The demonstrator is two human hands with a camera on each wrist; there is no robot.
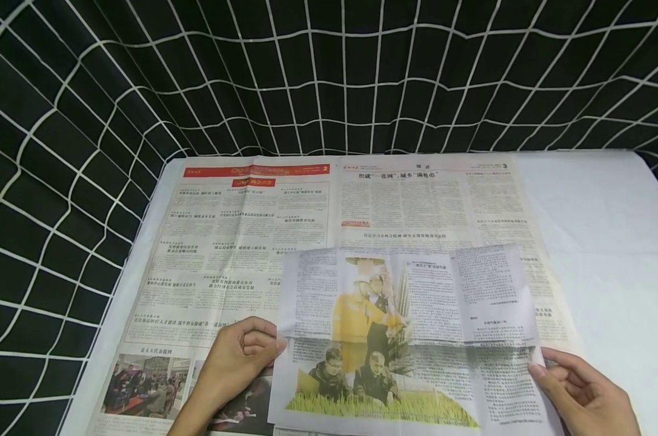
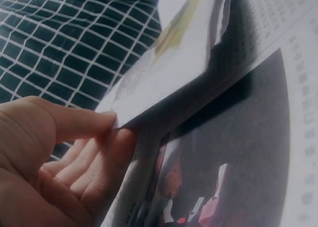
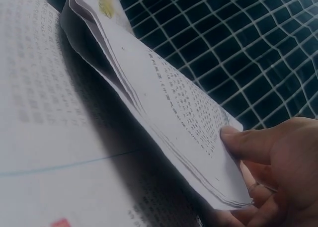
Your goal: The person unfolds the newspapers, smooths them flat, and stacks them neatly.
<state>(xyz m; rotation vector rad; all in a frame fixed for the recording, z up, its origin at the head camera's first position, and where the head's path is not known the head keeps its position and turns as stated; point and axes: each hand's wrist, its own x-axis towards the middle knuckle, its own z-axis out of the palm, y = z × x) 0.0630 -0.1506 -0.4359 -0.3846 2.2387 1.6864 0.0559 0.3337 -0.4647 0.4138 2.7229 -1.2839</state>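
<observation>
A folded newspaper [image 1: 432, 327] with a picture of people in yellow and dark clothes is held up by both hands. My left hand [image 1: 244, 348] pinches its left edge between thumb and fingers; the left wrist view shows the pinch at the paper's edge. On the opposite side my right hand [image 1: 585, 390] grips the right edge, thumb on the printed face and fingers behind. Several layers show along the folded paper's [image 3: 164, 108] lower edge in the right wrist view. Below lies an open newspaper spread [image 1: 225, 242], partly covered by the folded one.
The spread rests on a white table [image 1: 623, 260], whose surface shows at the right and along the left edge. A black cloth with a white grid pattern [image 1: 318, 72] rises behind the table and along its left side.
</observation>
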